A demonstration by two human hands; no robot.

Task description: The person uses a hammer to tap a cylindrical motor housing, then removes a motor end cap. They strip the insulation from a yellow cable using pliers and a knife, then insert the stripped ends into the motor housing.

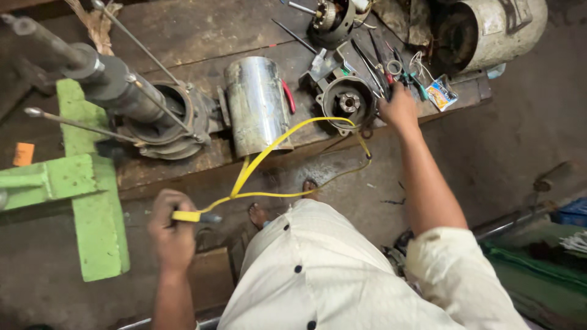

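My left hand (171, 229) grips the yellow handle of a tool (194, 216) low at the left; a yellow cord (278, 143) runs from it up to the wooden bench. My right hand (398, 110) reaches over the bench edge and rests among the hand tools (379, 64), beside a round motor end cover (348, 102). What its fingers hold is hidden. A shiny cylindrical motor housing (257, 104) lies on the bench between my hands.
A green press frame (92, 195) with long steel rods (140, 49) stands at the left. A large pale drum (489, 27) and a motor part (330, 18) sit at the back right. My feet (260, 214) stand on the concrete floor below the bench.
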